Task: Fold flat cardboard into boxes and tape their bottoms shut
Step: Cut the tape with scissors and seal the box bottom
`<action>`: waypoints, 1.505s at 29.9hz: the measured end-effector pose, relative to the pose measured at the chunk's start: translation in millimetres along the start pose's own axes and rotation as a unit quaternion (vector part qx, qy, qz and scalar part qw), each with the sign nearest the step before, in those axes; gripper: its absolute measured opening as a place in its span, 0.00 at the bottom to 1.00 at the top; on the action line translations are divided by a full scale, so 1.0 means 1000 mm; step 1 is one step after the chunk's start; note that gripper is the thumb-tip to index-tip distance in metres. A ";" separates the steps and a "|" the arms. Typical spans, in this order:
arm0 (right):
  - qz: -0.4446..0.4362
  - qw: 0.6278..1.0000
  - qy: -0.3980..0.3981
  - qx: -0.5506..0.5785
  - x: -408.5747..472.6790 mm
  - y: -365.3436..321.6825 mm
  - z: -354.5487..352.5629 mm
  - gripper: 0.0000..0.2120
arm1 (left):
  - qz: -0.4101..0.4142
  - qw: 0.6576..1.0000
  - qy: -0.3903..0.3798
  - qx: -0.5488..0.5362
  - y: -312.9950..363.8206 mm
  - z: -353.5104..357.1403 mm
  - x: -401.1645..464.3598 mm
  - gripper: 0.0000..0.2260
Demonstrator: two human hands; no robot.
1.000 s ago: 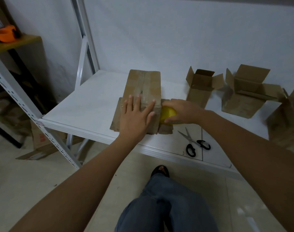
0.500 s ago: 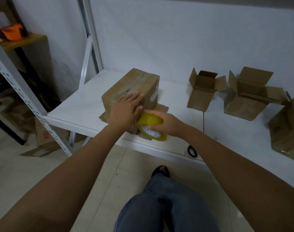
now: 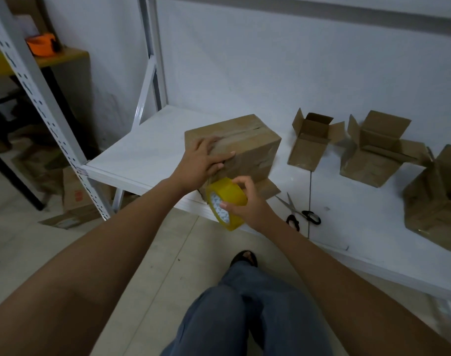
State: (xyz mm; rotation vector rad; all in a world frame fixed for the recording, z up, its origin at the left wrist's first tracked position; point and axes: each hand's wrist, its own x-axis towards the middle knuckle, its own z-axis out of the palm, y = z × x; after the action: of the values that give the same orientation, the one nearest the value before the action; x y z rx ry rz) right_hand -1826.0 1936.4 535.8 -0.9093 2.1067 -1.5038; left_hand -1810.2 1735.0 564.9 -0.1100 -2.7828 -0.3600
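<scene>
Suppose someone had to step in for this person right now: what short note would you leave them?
Left hand: lies flat with straight fingers on the near top edge of the closed box, steadying it.
Right hand: holds the yellow tape roll at the box's near face, by the shelf edge.
Scissors lie on the shelf to the right of the roll.
Done: three folded boxes stand open-topped farther right.
Left: probably finish this strip, cut it with the scissors, then set the box beside the others.
</scene>
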 end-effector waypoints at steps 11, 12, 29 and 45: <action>-0.010 0.998 0.044 0.035 0.048 0.008 -0.001 0.14 | -0.006 0.999 -0.018 -0.046 -0.025 0.006 0.048 0.17; -0.014 0.998 0.045 0.033 0.051 0.011 0.000 0.14 | 0.001 0.999 -0.022 -0.047 -0.027 0.007 0.052 0.17; 0.036 0.987 0.153 0.032 0.079 0.018 0.027 0.03 | -0.066 0.964 0.012 -0.257 -0.040 0.021 0.077 0.16; 0.051 0.984 0.167 -0.043 0.049 0.012 0.028 0.15 | -0.017 0.996 -0.011 0.088 -0.008 -0.011 0.053 0.27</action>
State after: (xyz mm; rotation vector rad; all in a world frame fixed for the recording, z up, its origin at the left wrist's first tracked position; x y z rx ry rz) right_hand -1845.9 1885.0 517.6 -0.5969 2.4284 -1.6148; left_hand -1857.7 1725.9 590.5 -0.0257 -2.8264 -0.1203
